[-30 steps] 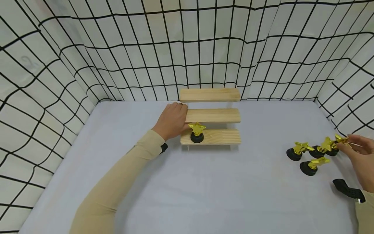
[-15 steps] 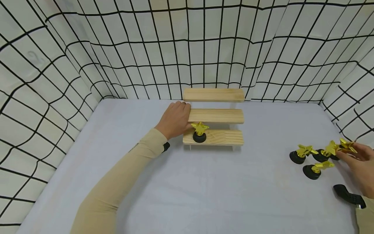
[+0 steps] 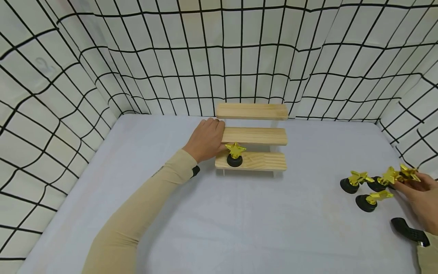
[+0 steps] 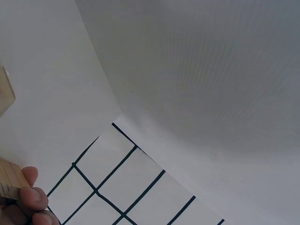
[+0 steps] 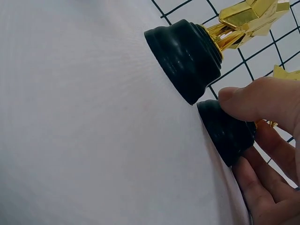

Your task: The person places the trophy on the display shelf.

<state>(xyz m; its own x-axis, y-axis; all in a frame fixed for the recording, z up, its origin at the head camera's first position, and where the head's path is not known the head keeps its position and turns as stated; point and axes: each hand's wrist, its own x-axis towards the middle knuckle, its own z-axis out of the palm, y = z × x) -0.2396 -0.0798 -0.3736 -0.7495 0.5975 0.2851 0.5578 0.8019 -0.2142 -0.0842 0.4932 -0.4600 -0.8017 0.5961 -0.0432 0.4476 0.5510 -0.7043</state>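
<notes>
My left hand (image 3: 206, 140) grips the left end of the middle board of a three-step wooden shelf (image 3: 254, 136); in the left wrist view its fingertips (image 4: 35, 199) curl round the wood. A gold star trophy (image 3: 235, 155) with a black base stands upright on the left part of the lowest board. At the far right, my right hand (image 3: 420, 199) pinches another star trophy (image 3: 408, 173). The right wrist view shows the thumb (image 5: 248, 101) on its black base (image 5: 227, 131), with fingers on the other side. That base still looks in contact with the table.
Beside the right hand stand three more star trophies, one in front (image 3: 367, 203), one at left (image 3: 349, 185) and one close to the held one (image 3: 378, 183). A white cloth covers the table (image 3: 273, 220). Black-lined white walls (image 3: 239, 49) enclose the back and sides.
The head view has shifted a little, so everything sits slightly farther right. My right hand has closed in on the farthest-right trophy. My left hand keeps its hold on the shelf.
</notes>
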